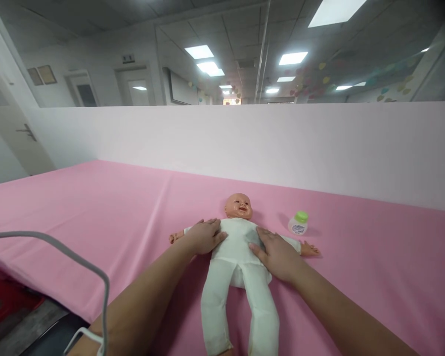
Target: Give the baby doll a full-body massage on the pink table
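A baby doll with a white cloth body lies on its back on a pink-covered table, head toward the wall and arms spread. My left hand rests on the doll's side and upper arm at the left of its chest, fingers stretched out. On the other side of the torso, my right hand lies flat with its fingers extended. Neither hand grips anything. Just past the doll's right-hand arm stands a small clear bottle with a green cap and a printed label.
A low white wall topped with glass runs along the table's far edge. A grey cable loops across the lower left, near my left forearm. Beyond the table's left edge is a red object, partly seen. A door stands at far left.
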The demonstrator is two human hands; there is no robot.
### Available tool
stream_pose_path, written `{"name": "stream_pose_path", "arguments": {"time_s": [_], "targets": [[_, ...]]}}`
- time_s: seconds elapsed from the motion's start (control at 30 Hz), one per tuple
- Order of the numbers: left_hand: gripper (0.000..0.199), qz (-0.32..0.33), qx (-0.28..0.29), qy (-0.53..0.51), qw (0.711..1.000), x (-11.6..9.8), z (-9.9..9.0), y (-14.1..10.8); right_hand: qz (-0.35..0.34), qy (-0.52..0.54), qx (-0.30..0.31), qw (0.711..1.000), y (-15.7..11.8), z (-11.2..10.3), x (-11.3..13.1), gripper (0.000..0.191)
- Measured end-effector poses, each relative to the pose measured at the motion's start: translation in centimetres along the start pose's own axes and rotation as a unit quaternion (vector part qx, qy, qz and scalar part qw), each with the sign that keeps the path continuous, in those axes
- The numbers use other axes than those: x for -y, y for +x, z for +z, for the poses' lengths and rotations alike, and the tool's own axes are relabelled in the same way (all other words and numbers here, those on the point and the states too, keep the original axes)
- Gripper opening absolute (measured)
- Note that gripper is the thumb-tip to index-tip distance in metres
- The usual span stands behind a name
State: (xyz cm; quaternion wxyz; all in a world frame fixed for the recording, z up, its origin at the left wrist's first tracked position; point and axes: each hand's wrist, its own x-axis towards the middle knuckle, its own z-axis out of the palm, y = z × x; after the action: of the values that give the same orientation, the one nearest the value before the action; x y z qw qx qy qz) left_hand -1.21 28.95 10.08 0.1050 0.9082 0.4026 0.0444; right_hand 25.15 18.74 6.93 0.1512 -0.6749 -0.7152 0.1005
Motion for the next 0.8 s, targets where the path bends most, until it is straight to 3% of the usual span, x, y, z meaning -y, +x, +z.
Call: {"name": "stream_pose_path", "arguments": {"time_s": [0.27, 0.4, 0.6, 0.8], "targets": [[0.048, -0.053, 0.014, 0.005, 0.998, 1.2, -1.2, -1.1, 0.003, 0.020, -0.006, 1.000, -0.8, -1.8, 0.5, 0.065], [0.041, -0.080, 0.015, -0.005, 0.997, 1.6, -2.0, -1.6, 0.045, -0.003, 0.011, 0.999, -1.5, -3.5, 0.3, 0.049], [0.024, -0.118, 0.006, -0.071, 0.990, 2.5, -2.9, -4.0, 0.061, 0.025, 0.046, 0.997, -2.3, -5.1, -2.2, 0.034], [0.007, -0.160, -0.050, -0.136, 0.976, 5.2, -2.9, -7.7, 0.088, 0.065, 0.017, 0.994, -3.7, -5.5, -5.2, 0.026]]}}
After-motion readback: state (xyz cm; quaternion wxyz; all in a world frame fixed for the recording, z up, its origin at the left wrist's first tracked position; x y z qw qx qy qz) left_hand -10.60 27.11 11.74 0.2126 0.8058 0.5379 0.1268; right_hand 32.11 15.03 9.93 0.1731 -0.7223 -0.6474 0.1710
